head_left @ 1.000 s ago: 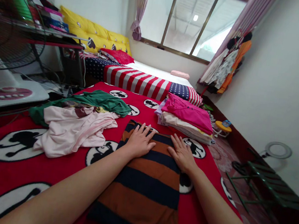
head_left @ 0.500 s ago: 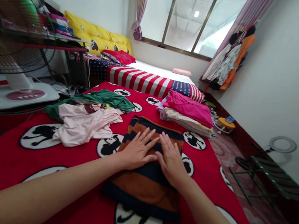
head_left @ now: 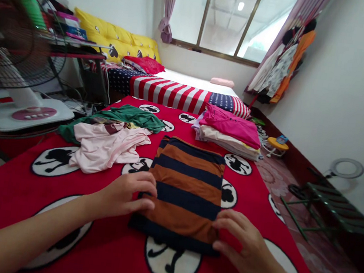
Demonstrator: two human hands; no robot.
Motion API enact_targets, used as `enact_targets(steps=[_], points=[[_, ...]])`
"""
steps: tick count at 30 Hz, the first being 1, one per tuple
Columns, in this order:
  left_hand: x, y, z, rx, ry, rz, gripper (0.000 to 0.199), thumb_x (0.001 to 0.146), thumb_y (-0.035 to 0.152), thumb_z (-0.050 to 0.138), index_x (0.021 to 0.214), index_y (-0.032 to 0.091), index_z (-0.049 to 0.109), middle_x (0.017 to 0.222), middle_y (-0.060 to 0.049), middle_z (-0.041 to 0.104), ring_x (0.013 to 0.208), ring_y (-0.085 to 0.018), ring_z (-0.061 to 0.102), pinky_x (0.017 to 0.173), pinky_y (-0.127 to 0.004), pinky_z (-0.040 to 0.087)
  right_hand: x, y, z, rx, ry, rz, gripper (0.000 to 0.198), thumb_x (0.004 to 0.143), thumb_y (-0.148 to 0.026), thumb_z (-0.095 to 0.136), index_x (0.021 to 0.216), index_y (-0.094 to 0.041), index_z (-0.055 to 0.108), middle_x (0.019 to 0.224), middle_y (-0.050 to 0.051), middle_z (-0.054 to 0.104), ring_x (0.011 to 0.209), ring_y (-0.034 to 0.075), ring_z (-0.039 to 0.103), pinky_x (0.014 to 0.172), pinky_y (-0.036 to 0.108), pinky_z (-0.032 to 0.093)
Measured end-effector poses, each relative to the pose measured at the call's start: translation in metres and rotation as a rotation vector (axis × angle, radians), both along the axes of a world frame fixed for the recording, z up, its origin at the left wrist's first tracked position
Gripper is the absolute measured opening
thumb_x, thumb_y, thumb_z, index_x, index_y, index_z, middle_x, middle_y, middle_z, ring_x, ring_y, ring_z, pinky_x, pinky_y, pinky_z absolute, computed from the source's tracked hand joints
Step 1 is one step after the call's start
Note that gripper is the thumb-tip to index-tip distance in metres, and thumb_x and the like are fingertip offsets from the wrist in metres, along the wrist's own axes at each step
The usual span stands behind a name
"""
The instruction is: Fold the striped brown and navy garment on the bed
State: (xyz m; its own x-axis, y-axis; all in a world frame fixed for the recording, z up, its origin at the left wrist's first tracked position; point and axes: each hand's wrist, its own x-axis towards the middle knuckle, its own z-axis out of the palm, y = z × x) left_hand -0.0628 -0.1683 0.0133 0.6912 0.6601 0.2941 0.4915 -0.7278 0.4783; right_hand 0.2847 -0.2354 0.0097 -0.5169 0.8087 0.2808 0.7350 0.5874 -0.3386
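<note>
A folded garment (head_left: 189,186) with brown and navy stripes lies flat on the red blanket (head_left: 100,246) in front of me. My left hand (head_left: 127,194) is at its left edge, fingers bent and thumb apart, the fingertips resting on the cloth. At the lower right edge is my right hand (head_left: 242,240), its fingertips touching the side and a gap showing between fingers and thumb. Farther left, a crumpled pale pink garment (head_left: 108,147) lies against a green one (head_left: 131,116). A stack of folded clothes, with a bright pink garment (head_left: 232,125) on top, sits beyond on the right.
An electric fan (head_left: 31,112) stands at the left, near a cluttered desk. Behind the blanket is a bed with a stars-and-stripes cover (head_left: 170,92). To the right are a green slatted stool (head_left: 343,209), a ring light (head_left: 347,168) and hanging clothes (head_left: 279,73).
Both hands have moved apart and back toward me, from flat on the middle of the striped garment to its left and right edges. More of its stripes show now.
</note>
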Motion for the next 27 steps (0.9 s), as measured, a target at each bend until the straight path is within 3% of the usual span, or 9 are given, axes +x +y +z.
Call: enact_targets(steps=[4,6,9,13,16,19,21,24,27], points=[[-0.009,-0.024,0.006,-0.064,0.120,-0.183,0.023,0.077,0.039,0.070,0.094,0.024,0.065,0.093,-0.002,0.062,0.081,-0.014,0.057,0.069,-0.022,0.042,-0.014,-0.023,0.004,-0.064,-0.046,0.077,0.013,0.082,-0.021,0.062,0.094,-0.025,0.061,0.096,0.006,0.065,0.089,0.020,0.060,0.076,0.032,0.049],[-0.010,-0.026,0.002,-0.039,0.188,-0.163,0.006,0.084,0.024,0.061,0.090,0.024,0.064,0.088,-0.001,0.062,0.079,-0.014,0.057,0.067,-0.022,0.039,-0.013,-0.020,0.001,-0.065,-0.039,0.076,0.013,0.087,-0.014,0.051,0.090,-0.024,0.059,0.090,0.005,0.065,0.084,0.019,0.060,0.074,0.032,0.047],[-0.013,-0.027,-0.003,-0.085,0.226,-0.132,0.017,0.084,0.009,0.051,0.082,0.023,0.061,0.083,0.001,0.061,0.077,-0.012,0.056,0.065,-0.022,0.037,-0.003,-0.014,-0.001,-0.088,-0.059,0.118,0.020,0.090,-0.011,0.040,0.085,-0.024,0.055,0.083,0.004,0.063,0.077,0.018,0.059,0.069,0.032,0.046],[-0.016,-0.030,0.000,-0.180,0.176,-0.114,0.017,0.080,0.006,0.054,0.082,0.023,0.059,0.087,0.001,0.062,0.082,-0.013,0.057,0.068,-0.020,0.039,-0.001,-0.017,0.006,-0.104,-0.090,0.102,0.018,0.088,-0.013,0.042,0.085,-0.025,0.054,0.083,0.005,0.063,0.077,0.019,0.059,0.067,0.032,0.047],[-0.008,-0.029,0.017,-0.169,0.082,-0.098,0.014,0.082,0.009,0.054,0.083,0.022,0.060,0.086,-0.001,0.062,0.082,-0.014,0.058,0.069,-0.022,0.041,-0.027,-0.021,0.011,-0.017,-0.092,0.021,0.009,0.082,-0.023,0.055,0.090,-0.026,0.057,0.098,0.009,0.064,0.091,0.025,0.060,0.078,0.039,0.050],[0.010,-0.019,0.041,-0.098,-0.089,-0.045,0.009,0.085,0.016,0.054,0.083,0.020,0.061,0.084,-0.002,0.062,0.081,-0.014,0.058,0.073,-0.023,0.044,-0.069,-0.012,0.009,0.120,-0.069,-0.064,0.058,0.070,-0.037,0.069,0.124,-0.023,0.052,0.126,0.014,0.057,0.111,0.033,0.054,0.090,0.048,0.048],[0.025,-0.007,0.056,-0.047,-0.200,0.004,0.008,0.085,0.019,0.056,0.082,0.020,0.063,0.084,-0.002,0.063,0.079,-0.014,0.059,0.072,-0.024,0.045,-0.093,0.004,0.004,0.121,-0.036,-0.109,0.073,0.073,-0.033,0.066,0.140,-0.021,0.039,0.131,0.015,0.054,0.114,0.033,0.054,0.090,0.047,0.050],[0.043,0.015,0.063,0.005,-0.335,0.088,0.007,0.082,0.022,0.060,0.080,0.019,0.066,0.083,-0.003,0.065,0.076,-0.014,0.060,0.068,-0.025,0.047,-0.106,0.037,0.002,-0.008,0.136,-0.131,0.050,0.085,-0.024,0.051,0.135,-0.021,0.048,0.119,0.011,0.063,0.107,0.028,0.060,0.087,0.041,0.052],[0.047,0.040,0.049,0.011,-0.535,0.283,0.014,0.083,0.029,0.058,0.088,0.019,0.066,0.087,-0.003,0.066,0.081,-0.016,0.062,0.071,-0.025,0.049,-0.094,0.067,0.018,-0.222,0.481,-0.137,0.029,0.087,-0.029,0.051,0.111,-0.021,0.066,0.099,0.005,0.072,0.097,0.025,0.066,0.085,0.038,0.053]])
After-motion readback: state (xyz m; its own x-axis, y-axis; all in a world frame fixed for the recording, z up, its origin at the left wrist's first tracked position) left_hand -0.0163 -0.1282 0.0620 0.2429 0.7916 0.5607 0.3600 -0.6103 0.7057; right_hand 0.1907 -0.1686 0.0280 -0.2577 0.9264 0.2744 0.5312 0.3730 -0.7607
